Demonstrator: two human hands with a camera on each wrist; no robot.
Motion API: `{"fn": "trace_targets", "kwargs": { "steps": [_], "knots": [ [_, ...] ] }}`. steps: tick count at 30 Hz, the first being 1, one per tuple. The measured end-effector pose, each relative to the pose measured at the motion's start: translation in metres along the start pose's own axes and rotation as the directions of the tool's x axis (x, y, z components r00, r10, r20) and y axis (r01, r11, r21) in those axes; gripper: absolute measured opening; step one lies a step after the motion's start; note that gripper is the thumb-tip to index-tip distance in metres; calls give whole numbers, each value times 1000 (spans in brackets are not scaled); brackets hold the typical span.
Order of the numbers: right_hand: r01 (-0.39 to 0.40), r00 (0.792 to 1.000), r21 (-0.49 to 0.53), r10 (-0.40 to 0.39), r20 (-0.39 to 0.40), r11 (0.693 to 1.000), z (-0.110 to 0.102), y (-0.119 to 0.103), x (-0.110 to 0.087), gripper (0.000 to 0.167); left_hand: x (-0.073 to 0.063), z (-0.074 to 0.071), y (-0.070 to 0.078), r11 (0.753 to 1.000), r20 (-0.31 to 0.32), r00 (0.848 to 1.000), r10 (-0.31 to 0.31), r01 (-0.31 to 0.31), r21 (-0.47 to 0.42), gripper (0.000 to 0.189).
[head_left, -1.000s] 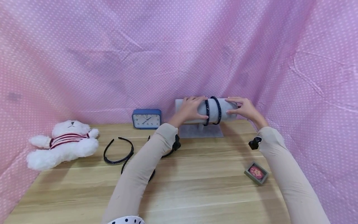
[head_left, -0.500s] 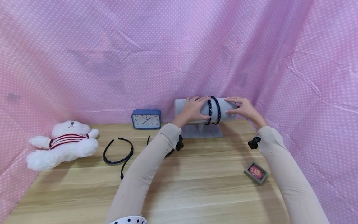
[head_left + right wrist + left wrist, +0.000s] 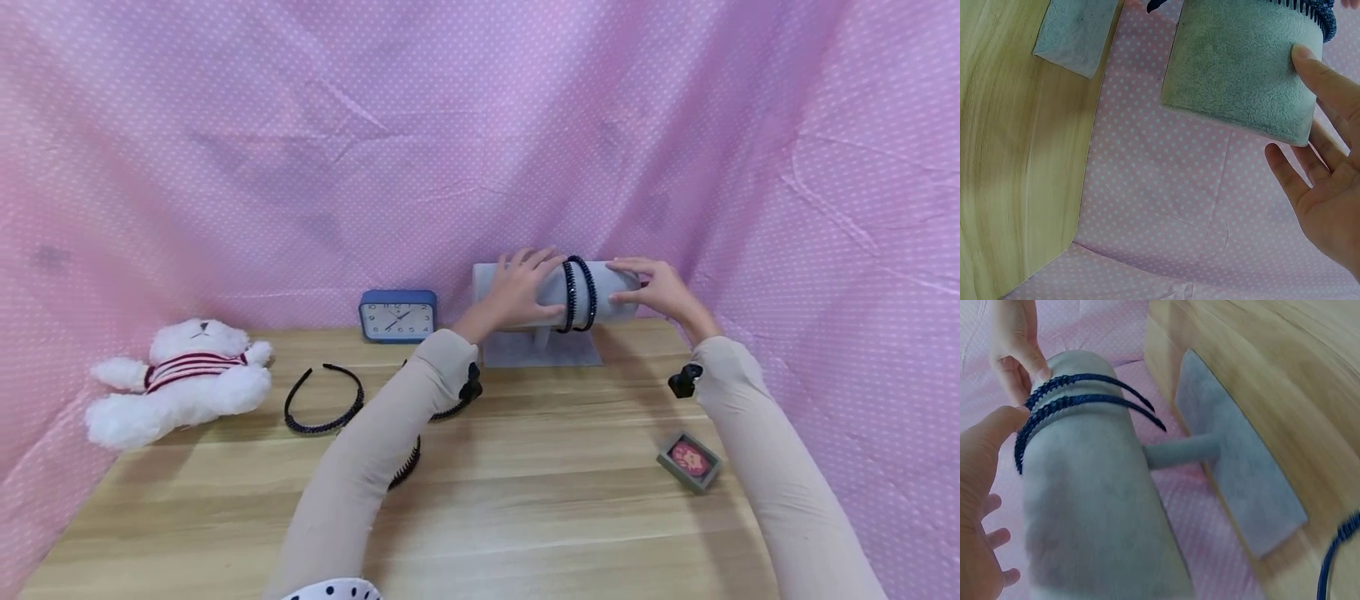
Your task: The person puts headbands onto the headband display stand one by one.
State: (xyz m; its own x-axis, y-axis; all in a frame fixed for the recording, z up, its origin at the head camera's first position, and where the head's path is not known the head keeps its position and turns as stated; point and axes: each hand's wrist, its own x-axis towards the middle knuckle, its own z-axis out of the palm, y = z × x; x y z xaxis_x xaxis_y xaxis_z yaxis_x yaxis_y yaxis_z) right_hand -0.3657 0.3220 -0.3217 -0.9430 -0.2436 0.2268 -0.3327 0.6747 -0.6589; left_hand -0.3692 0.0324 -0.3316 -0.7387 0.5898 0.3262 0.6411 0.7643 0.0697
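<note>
Two dark beaded headbands, one on the left [image 3: 572, 296] and one on the right [image 3: 592, 292], sit close together round the grey plush roll [image 3: 606, 282] of a T-shaped display stand. My left hand [image 3: 513, 293] spans the roll from the left, its thumb [image 3: 1004, 422] and forefinger right at the left headband's edge. The other fingers are spread. At the roll's right end, my right hand [image 3: 660, 292] holds it between thumb and fingers. In the right wrist view, the thumb [image 3: 1313, 65] presses the plush face. The stand's flat base [image 3: 517, 350] rests on the table.
A blue alarm clock [image 3: 397, 317] stands left of the display stand. Headbands lie on the table, one by the white plush bear [image 3: 198, 371], others partly under my left arm. A small framed box [image 3: 690, 461] sits near my right forearm. Pink dotted cloth [image 3: 300, 167] hangs behind.
My left hand has pushed the left headband rightward along the roll, narrowing the gap to the other headband. The right hand keeps its place at the roll's end.
</note>
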Motion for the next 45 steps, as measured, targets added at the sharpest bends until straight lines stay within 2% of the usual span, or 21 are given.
{"fn": "trace_targets", "kwargs": {
  "steps": [5, 10, 14, 17, 23, 27, 31, 38, 45],
  "knots": [
    [-3, 1000, 1, 3, -7, 1000, -5, -2, -2, 64, -24, -14, -20, 1000, -44, 999, 27, -27, 9, 81],
    [-2, 1000, -25, 2, -5, 1000, -11, -3, -5, 64, -62, -17, -45, 997, -92, 992, 82, -80, 25, 73],
    [-5, 1000, -54, 4, -4, 999, -13, -1, -6, 63, -99, -11, -62, 993, -123, 985, 121, -121, 6, 66],
    [-9, 1000, -67, 9, 1, 998, -14, -1, -6, 64, -124, -4, -72, 991, -114, 985, 129, -132, -17, 62],
    [-25, 1000, -69, 25, 2, 997, -15, -1, -8, 65, -162, 11, -81, 989, -90, 988, 130, -135, -56, 59],
    [-30, 999, -62, 30, 9, 998, -13, -1, -8, 65, -178, 21, -82, 985, -91, 987, 131, -139, -98, 56],
    [-35, 999, -59, 36, 24, 998, -11, -1, -8, 65, -190, 32, -81, 980, -50, 992, 114, -121, -156, 54],
    [-30, 999, -65, 32, 27, 997, -5, 0, -5, 66, -204, 48, -79, 974, 76, 991, 106, -88, -207, 54],
    [-23, 999, -64, 25, 31, 998, -1, -5, -2, 65, -213, 59, -81, 943, 195, 977, 84, -15, -332, 56]
  ]
}}
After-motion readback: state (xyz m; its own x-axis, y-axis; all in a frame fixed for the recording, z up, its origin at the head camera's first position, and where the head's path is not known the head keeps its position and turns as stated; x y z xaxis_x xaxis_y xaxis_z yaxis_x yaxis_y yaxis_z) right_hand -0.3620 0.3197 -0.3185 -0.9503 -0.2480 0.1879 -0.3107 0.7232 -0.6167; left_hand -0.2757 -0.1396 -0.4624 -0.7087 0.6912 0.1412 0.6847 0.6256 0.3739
